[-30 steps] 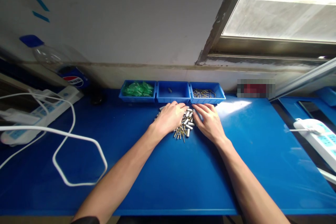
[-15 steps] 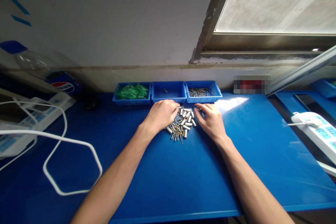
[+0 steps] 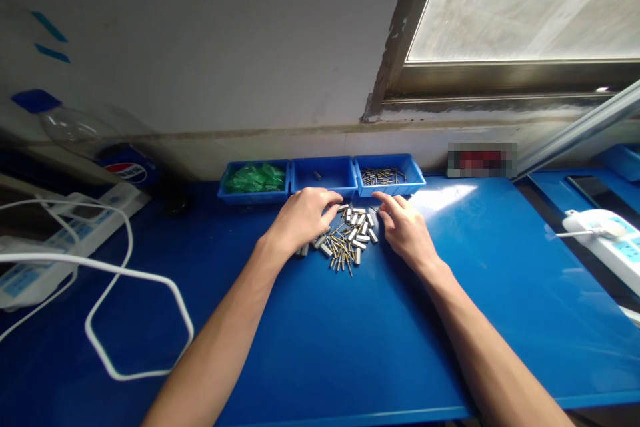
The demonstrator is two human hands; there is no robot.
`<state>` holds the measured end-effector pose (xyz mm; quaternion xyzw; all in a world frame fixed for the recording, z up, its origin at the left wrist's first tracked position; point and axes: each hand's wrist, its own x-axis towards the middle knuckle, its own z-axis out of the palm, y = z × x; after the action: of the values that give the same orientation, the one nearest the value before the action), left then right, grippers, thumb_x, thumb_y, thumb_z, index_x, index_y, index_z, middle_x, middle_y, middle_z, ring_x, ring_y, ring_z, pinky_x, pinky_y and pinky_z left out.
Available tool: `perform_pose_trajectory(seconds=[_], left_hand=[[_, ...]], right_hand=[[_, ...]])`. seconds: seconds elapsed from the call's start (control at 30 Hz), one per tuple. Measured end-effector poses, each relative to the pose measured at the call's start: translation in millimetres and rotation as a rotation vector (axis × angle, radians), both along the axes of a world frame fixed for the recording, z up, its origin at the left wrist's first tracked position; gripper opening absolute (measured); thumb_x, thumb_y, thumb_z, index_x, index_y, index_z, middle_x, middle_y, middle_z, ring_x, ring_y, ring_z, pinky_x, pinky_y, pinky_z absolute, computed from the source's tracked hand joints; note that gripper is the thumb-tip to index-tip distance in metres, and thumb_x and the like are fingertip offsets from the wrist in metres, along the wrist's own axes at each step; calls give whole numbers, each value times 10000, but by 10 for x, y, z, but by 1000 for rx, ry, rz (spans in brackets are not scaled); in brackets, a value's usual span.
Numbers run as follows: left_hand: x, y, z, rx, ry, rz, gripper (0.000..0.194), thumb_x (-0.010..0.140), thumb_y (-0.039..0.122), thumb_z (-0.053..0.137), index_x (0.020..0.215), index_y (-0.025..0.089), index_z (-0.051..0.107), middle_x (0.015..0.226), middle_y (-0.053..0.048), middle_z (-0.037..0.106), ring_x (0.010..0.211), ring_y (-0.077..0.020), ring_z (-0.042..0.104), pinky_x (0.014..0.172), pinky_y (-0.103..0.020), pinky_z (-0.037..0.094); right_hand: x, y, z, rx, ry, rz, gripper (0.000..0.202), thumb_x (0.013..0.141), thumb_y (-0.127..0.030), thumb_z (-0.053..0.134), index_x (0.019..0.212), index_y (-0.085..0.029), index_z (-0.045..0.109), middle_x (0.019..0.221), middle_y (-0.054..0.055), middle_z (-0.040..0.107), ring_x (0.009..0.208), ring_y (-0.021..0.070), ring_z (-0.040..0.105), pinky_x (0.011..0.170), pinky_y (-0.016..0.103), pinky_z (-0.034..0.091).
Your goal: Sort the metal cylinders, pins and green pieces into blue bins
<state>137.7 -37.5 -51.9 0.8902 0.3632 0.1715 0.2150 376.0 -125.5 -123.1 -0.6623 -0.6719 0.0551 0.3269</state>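
A loose pile of silvery blocks [image 3: 358,257] and brass-coloured pins [image 3: 342,255] lies on the blue table. My left hand [image 3: 307,217] is at the pile's left edge, thumb and forefinger apart with nothing visible between them. At the right edge is my right hand [image 3: 403,220], its fingers curled near the pile; whether something small is between the fingertips is too small to tell. Behind the pile stand three blue bins: the left bin [image 3: 255,198] holds green pieces, the middle bin [image 3: 327,191] a single small metal part, and the right bin [image 3: 393,188] several pins.
A white cable [image 3: 177,290] loops over the table [image 3: 320,360] at left, beside a power strip [image 3: 95,230] and a bottle [image 3: 123,160]. Another power strip [image 3: 607,230] and a dark phone-like object [image 3: 595,193] are at right.
My left thumb and forefinger have parted from the pile's blocks. My right hand has shifted slightly right, away from the pile. The view has moved a little.
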Motion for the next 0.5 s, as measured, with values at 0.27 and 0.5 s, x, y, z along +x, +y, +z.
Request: perform_pose_trajectory(seconds=[0.27,0.5], left_hand=[[10,-22,75,-104,-197,-136,292,960,204,706,1236,174,797,1173,-67,824,1025,-219,787,945,-316,601],[46,-22,49,-82,-200,-211,161,943,147,698,1010,165,843,1010,-68,836,913,-210,781,841,-298,579]], right_hand=[[-201,-40,200,81,802,129,358,862,-349,846,1190,-304,709,980,19,751,896,222,759,887,411,632],[-299,-57,225,15,976,154,360,776,-414,931,1062,-288,754,1003,27,792,904,212,771,894,388,640]])
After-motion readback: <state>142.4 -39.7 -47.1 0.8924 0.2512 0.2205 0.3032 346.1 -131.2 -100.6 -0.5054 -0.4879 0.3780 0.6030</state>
